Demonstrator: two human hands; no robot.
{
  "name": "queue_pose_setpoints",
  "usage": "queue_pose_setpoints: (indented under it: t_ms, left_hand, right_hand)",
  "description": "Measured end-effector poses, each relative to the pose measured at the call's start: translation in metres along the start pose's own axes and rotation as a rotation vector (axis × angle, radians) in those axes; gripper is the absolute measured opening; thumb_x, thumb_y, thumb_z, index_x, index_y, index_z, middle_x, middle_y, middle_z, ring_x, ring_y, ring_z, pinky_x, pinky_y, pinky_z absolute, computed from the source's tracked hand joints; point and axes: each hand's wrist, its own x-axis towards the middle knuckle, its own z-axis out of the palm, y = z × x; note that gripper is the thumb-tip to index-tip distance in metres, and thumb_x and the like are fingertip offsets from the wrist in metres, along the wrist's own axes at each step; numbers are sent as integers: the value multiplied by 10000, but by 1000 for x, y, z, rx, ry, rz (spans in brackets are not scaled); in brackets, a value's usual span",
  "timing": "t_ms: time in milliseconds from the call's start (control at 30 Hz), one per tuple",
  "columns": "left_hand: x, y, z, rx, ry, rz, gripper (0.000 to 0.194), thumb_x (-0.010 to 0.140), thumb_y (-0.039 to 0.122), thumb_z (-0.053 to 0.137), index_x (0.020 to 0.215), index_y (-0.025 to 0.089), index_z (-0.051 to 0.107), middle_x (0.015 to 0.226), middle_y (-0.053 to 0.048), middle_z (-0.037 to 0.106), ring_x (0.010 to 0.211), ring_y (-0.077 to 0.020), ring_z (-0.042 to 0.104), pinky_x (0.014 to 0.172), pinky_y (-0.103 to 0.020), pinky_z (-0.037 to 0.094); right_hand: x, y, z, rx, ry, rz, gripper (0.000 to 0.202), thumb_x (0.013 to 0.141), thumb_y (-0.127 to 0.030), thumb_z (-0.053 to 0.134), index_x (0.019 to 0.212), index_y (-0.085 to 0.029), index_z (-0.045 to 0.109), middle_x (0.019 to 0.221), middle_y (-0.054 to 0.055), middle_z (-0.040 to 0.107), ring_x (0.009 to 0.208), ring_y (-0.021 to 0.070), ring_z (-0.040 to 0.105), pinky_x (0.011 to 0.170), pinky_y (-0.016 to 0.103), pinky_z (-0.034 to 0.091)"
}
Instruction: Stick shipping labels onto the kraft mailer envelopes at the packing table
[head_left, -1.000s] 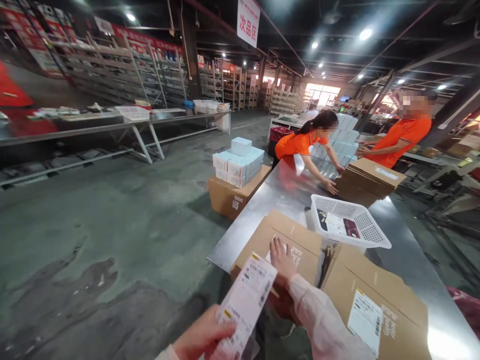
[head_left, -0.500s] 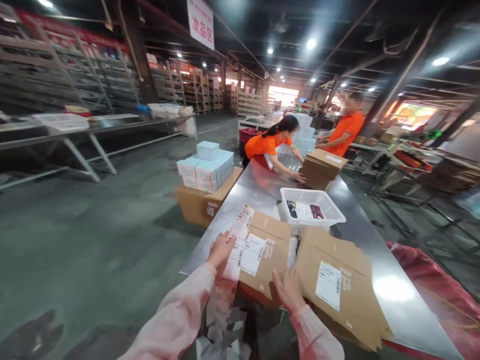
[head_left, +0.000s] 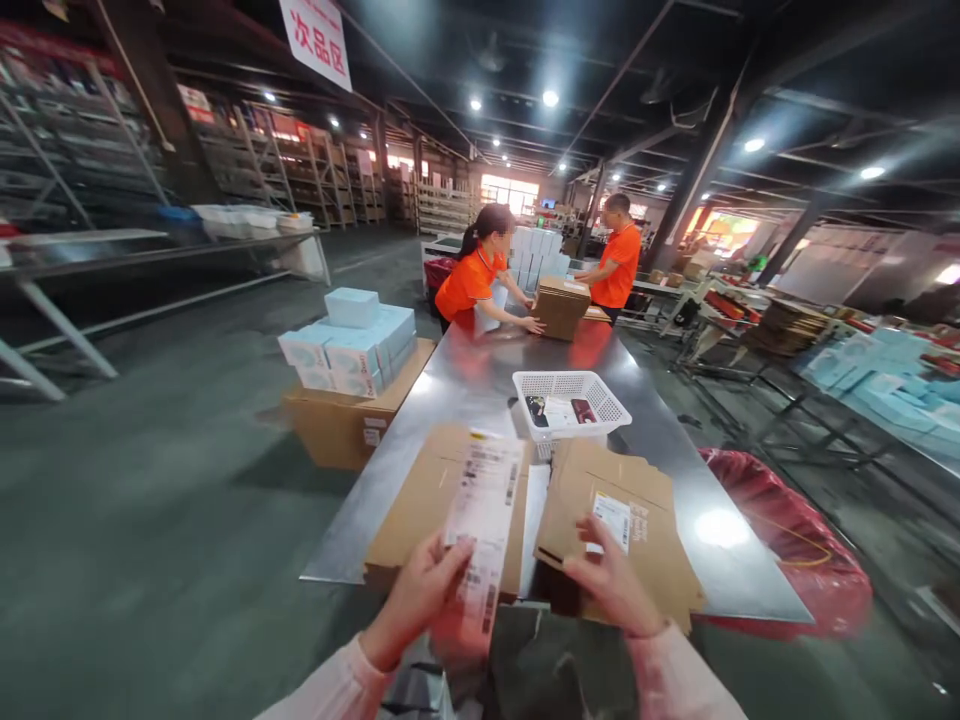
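My left hand (head_left: 426,592) pinches a long strip of printed labels (head_left: 487,500), which hangs over the left stack of flat brown cartons (head_left: 412,495) and down past the table's front edge. Thumb and fingers apart, my right hand (head_left: 609,572) hovers at the right stack of flat cartons (head_left: 660,485), close to a white label (head_left: 611,520) on its top. Nothing shows between the fingers of that hand. Both stacks lie on the metal table (head_left: 480,385). Behind them stands a white basket (head_left: 615,412) with cards and papers inside.
Two people in orange shirts (head_left: 469,285) (head_left: 621,262) stand at the far end, one touching a carton stack (head_left: 561,308). Light-blue boxes (head_left: 352,355) sit on a large carton (head_left: 330,425) left of the table. A red plastic bag (head_left: 817,580) lies at the right.
The view has turned right. My left hand has brought the label strip across the left carton stack. My right hand has moved from the left stack's edge to the right stack.
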Motion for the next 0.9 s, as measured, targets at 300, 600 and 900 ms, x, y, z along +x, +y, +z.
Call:
queue_pose_setpoints:
  t_ms: [300,600,900]
  left_hand:
    - [-2,-15,-19,-86,125,110,442,612,519,761,761,113,670,742,-66,695,702,-195,609,680,-284,473]
    - [17,-46,-32,-77,329,78,539,548,628,746,635,111,624,564,7,550,550,-112,456,552,-238,358]
    - [-27,-124,-73,-169,-35,-303,403,466,545,824,694,220,753,707,-70,711,617,-225,613,651,-363,474]
  right_hand:
    - [-19,-70,118,440,-454,-15,545,651,-582,710,970,-140,698,937,110,735,844,277,675,763,396,550]
    - [42,-71,133,133,-435,-219,335,765,-514,615,833,-223,768,889,72,745,832,258,670,768,368,527]
    - [147,-13,200,-337,-42,-173,295,699,-293,703,964,-166,726,1349,160,502,1201,340,468,984,501,374]
